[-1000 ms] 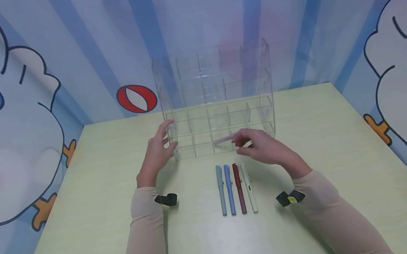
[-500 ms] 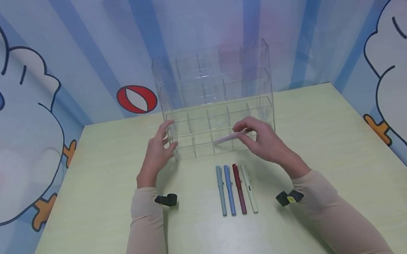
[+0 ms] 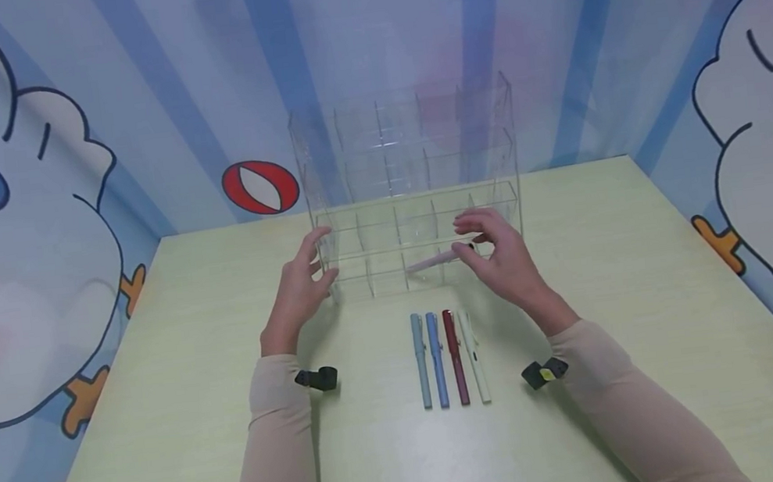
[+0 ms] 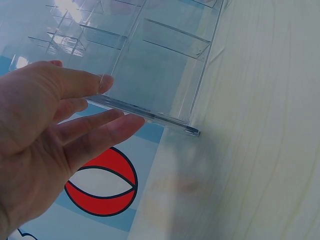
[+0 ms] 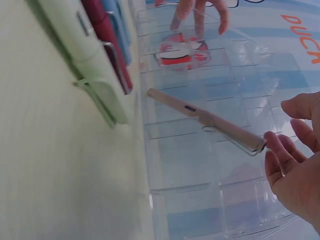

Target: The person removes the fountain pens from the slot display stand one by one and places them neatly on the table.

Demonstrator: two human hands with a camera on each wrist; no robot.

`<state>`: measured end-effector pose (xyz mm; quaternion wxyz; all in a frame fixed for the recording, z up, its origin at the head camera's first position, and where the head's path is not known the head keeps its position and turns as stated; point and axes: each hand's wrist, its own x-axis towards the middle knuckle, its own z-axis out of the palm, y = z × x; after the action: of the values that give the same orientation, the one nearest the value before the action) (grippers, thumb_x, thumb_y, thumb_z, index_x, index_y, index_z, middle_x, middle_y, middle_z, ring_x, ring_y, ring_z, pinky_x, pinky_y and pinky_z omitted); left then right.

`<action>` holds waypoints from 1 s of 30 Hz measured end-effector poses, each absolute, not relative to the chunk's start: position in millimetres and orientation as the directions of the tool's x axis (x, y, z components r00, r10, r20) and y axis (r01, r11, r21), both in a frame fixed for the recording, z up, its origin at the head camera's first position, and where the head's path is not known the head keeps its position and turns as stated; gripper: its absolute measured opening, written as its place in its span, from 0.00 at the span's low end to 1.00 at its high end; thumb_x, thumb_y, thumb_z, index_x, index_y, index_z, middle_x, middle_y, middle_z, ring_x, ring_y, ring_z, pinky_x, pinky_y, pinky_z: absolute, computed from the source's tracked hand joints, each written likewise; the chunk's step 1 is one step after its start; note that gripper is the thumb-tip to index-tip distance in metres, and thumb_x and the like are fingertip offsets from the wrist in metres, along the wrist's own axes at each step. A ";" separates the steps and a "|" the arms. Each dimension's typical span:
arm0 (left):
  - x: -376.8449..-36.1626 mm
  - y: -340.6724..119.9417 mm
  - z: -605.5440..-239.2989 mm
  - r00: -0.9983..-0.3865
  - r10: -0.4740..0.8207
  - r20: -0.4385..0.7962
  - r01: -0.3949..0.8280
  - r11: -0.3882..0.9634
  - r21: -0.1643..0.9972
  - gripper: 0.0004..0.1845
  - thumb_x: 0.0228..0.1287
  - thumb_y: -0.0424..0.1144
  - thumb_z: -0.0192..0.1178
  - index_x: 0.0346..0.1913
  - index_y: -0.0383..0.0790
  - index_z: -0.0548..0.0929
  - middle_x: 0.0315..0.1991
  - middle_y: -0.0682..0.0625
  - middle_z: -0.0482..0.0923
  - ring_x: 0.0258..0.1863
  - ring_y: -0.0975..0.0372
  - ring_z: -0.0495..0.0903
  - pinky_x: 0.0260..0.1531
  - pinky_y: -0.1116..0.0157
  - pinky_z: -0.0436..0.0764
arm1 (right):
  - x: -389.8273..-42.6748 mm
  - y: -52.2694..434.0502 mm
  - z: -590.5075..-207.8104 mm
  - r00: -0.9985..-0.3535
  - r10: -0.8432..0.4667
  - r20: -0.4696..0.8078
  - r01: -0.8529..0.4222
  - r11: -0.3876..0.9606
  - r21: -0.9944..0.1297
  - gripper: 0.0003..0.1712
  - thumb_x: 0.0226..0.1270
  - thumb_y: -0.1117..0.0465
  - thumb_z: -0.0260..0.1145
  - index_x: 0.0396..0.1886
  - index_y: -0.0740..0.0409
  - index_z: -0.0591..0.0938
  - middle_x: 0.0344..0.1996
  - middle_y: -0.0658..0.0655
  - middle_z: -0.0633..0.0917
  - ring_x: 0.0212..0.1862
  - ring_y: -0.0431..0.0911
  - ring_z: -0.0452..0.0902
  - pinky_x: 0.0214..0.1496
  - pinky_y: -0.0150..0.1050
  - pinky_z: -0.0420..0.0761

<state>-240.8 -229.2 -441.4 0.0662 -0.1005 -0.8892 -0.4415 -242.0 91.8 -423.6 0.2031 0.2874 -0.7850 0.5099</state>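
Observation:
A clear acrylic rack (image 3: 414, 207) of stepped compartments stands on the table. My left hand (image 3: 298, 289) holds its left side panel, with fingertips on both faces of the panel (image 4: 150, 115) in the left wrist view. A pale pinkish pen (image 3: 431, 261) with a wire clip leans at a slant in the front row, its cap end raised to the right. My right hand (image 3: 501, 256) is at that end, fingers spread and loosely bent. In the right wrist view, one fingertip of the right hand (image 5: 295, 160) is right at the cap end of the pen (image 5: 200, 117).
In front of the rack several pens lie side by side: teal (image 3: 420, 361), blue (image 3: 437, 360), dark red (image 3: 455, 358) and pale green (image 3: 473, 356). A cartoon-printed backdrop (image 3: 571, 49) rises behind and beside the pale table (image 3: 165, 421).
My right hand's fingers have opened and shifted up and right at the pen's cap end, uncovering more of it. The leaning pen, the rack and my left hand look unmoved.

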 end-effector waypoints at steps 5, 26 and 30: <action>-240.9 -228.7 -441.5 -0.971 0.119 0.206 0.236 0.598 0.766 0.38 0.59 0.32 0.59 0.64 0.69 0.55 0.65 0.40 0.56 0.56 0.46 0.68 0.31 0.61 0.81 | -248.4 90.8 -435.2 -0.738 -0.224 0.637 -0.670 0.354 -0.652 0.20 0.55 0.61 0.68 0.49 0.60 0.77 0.50 0.52 0.74 0.51 0.45 0.71 0.46 0.44 0.73; -243.7 -230.1 -445.1 -0.967 0.143 0.210 0.254 0.584 0.771 0.43 0.59 0.32 0.59 0.67 0.72 0.49 0.68 0.51 0.52 0.56 0.47 0.68 0.33 0.62 0.81 | -252.4 86.6 -450.8 -0.722 -0.341 0.602 -0.684 0.479 -0.550 0.22 0.52 0.70 0.68 0.48 0.65 0.74 0.44 0.59 0.76 0.44 0.51 0.75 0.44 0.40 0.78; -243.8 -230.3 -444.4 -0.969 0.136 0.208 0.248 0.588 0.770 0.44 0.58 0.31 0.60 0.68 0.70 0.49 0.68 0.53 0.51 0.56 0.46 0.68 0.32 0.63 0.81 | -251.5 85.6 -451.0 -0.739 -0.330 0.587 -0.668 0.471 -0.575 0.21 0.52 0.74 0.66 0.48 0.66 0.74 0.42 0.59 0.77 0.43 0.51 0.75 0.45 0.37 0.78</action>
<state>-243.8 -230.3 -444.4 0.0635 -0.1080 -0.8888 -0.4408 -251.5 85.6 -451.0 0.2022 0.2996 -0.8336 0.4178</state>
